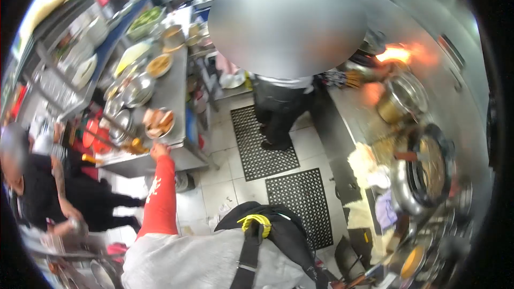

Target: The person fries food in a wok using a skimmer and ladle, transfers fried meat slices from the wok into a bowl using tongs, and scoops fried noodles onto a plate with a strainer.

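Note:
My left hand (159, 151), at the end of a red sleeve, reaches to the near end of the steel counter (176, 88). It is just below a bowl of orange-brown food pieces (159, 123). A yellow-orange object (139, 145), too blurred to name, lies directly left of the hand. The fingers are small and smeared, so whether they grip anything is unclear. Metal bowls (138, 90) and a dish of orange-yellow food (159, 66) stand farther along the counter. My right hand does not show.
A co-worker in dark trousers (281, 101) stands at the stove, where flames (395, 54) rise. A steel pot (401, 99) and a large pan (428, 166) are along the right side. Perforated black mats (300, 203) cover the floor. Another person (40, 182) is at left.

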Demonstrator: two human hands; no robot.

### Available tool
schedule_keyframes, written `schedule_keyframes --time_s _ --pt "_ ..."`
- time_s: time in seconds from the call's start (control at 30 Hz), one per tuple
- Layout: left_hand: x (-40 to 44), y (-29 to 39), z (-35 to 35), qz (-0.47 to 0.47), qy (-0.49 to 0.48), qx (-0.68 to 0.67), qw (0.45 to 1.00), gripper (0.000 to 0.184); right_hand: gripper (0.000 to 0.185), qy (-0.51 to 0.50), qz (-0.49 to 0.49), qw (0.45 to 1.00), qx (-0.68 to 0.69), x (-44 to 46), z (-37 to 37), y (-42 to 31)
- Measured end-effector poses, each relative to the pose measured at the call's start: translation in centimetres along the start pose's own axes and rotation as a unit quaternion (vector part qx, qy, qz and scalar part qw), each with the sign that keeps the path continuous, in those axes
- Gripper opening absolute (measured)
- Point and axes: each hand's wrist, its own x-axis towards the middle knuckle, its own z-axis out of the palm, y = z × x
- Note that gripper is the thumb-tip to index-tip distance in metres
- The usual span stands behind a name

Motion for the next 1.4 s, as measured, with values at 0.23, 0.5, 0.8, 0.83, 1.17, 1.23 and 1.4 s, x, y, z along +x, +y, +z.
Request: schedule_keyframes --time_s 0.23,0.5,0.8,0.83,1.17,1.23,1.4 --pt "4.4 0.5 -0.7 -0.079 -0.185 -0.045 0.978 0.027 0.027 -0.002 0.117 0.973 0.198 -2.2 -4.7 -3.8" --pt "0.0 -0.3 1.6 -0.004 -0.174 0.047 0.984 0.062 0.024 0.065 0.233 0.892 0.382 -6.6 -16.9 -6.4" --pt "2.8 0.4 0.5 0.346 -0.289 0.540 0.711 0.033 0.029 0.225 0.114 0.891 0.377 -12.9 -14.5 -16.3" --pt "6.1 -1.2 -0.1 0.311 -0.304 0.450 0.780 0.028 0.030 0.256 0.094 0.882 0.383 -13.4 -14.1 -18.1" --pt "-0.7 0.4 0.0 -0.103 -0.435 0.069 0.892 0.054 0.027 0.339 -0.296 0.801 0.396 -21.5 -6.0 -29.4" --pt "-6.4 0.5 1.2 -0.148 -0.471 0.029 0.869 0.063 0.031 0.280 -0.233 0.838 0.406 -20.2 -7.6 -30.1" --pt "-17.9 -2.8 3.1 -0.286 -0.569 -0.011 0.771 0.045 0.032 0.215 -0.151 0.884 0.387 -11.5 -13.2 -27.1"
